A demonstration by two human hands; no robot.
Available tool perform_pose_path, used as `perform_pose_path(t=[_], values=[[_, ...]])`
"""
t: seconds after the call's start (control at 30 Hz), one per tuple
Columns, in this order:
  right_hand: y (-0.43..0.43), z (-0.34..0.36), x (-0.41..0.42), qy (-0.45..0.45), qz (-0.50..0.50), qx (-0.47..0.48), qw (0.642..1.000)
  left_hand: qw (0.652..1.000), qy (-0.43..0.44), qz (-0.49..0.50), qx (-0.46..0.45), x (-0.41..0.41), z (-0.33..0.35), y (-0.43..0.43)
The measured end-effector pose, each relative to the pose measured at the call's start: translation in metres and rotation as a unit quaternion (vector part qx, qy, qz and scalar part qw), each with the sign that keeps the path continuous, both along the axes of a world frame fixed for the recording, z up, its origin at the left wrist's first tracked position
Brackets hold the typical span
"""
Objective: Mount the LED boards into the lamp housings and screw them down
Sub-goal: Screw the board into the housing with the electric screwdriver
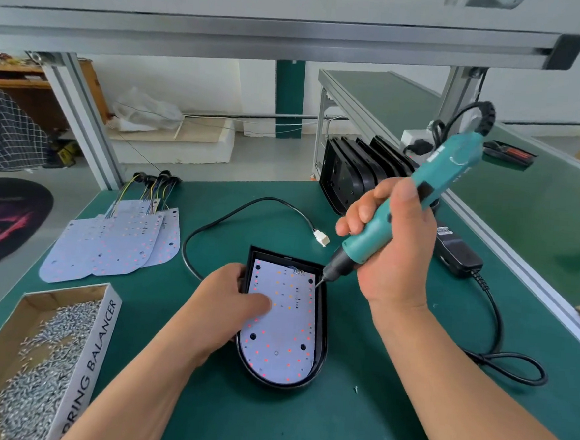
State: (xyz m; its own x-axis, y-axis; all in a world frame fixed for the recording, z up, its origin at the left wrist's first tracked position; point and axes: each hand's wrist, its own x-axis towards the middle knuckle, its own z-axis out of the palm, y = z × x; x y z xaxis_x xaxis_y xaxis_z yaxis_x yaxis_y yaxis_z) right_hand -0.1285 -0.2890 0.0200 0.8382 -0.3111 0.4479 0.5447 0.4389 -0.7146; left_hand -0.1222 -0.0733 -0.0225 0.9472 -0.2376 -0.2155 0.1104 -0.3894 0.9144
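The right hand (389, 251) was wrapped around the teal electric screwdriver (457, 163), fingers and thumb curled round its body. The tool tilted with its cord end up and away, and its bit tip (320, 282) was down at the far right corner of the LED board (283, 339). That board lay inside the black lamp housing (325, 325), which sat flat on the green worktop (267, 424) between the two hands. The left hand (231, 306) held the housing by its left wall, fingers hooked over the rim and thumb laid flat on the board's face.

Left of the left hand lay a fanned pile of spare LED boards (115, 242), wires at their far ends. Nearer the person, an open cardboard box (90, 360) held loose screws (41, 367). Beyond the right hand stood a row of black housings (350, 176) on edge. A black cable ended in a white connector (321, 238) just left of the right hand's fingers. One stray screw (355, 389) lay beside the right forearm.
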Motion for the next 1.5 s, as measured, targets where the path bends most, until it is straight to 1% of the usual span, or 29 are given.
perform_pose_path(t=[0.07,0.1,0.2,0.4,0.57,1.03,1.2,1.27,1.3,1.37,1.43,1.5], values=[[-0.005,-0.001,-0.004,0.027,0.060,0.045,0.997,1.000,0.004,0.000,-0.001,0.000,-0.001,0.000],[-0.007,-0.004,-0.007,0.043,0.081,0.048,0.995,1.000,0.006,0.002,-0.002,0.000,-0.001,0.000],[-0.001,-0.011,-0.012,0.079,0.127,0.032,0.988,1.000,0.008,0.002,-0.005,0.001,-0.001,0.000],[0.011,-0.022,-0.013,0.110,0.188,-0.023,0.976,1.000,0.012,0.018,-0.017,0.004,-0.004,0.003],[0.014,-0.028,-0.010,0.125,0.201,-0.033,0.971,1.000,0.012,0.023,-0.018,0.006,-0.006,0.003],[0.008,-0.026,-0.009,0.138,0.194,0.005,0.971,0.999,0.034,0.021,-0.025,0.002,-0.002,0.003],[0.008,-0.022,-0.010,0.120,0.183,0.015,0.976,0.998,0.037,0.033,-0.045,0.002,0.002,0.005],[0.006,-0.018,-0.012,0.107,0.173,0.035,0.978,0.997,0.000,0.066,-0.027,0.003,0.006,0.008],[0.005,-0.016,-0.013,0.100,0.168,0.046,0.980,0.996,-0.038,0.084,-0.005,0.003,0.007,0.009],[0.003,-0.010,-0.015,0.088,0.156,0.062,0.982,0.984,-0.141,0.101,0.044,0.002,0.010,0.011],[0.001,-0.005,-0.018,0.077,0.141,0.075,0.984,0.962,-0.257,0.068,0.067,-0.005,0.015,0.009],[0.000,-0.001,-0.020,0.061,0.123,0.085,0.987,0.936,-0.341,-0.011,0.089,-0.013,0.021,0.006]])
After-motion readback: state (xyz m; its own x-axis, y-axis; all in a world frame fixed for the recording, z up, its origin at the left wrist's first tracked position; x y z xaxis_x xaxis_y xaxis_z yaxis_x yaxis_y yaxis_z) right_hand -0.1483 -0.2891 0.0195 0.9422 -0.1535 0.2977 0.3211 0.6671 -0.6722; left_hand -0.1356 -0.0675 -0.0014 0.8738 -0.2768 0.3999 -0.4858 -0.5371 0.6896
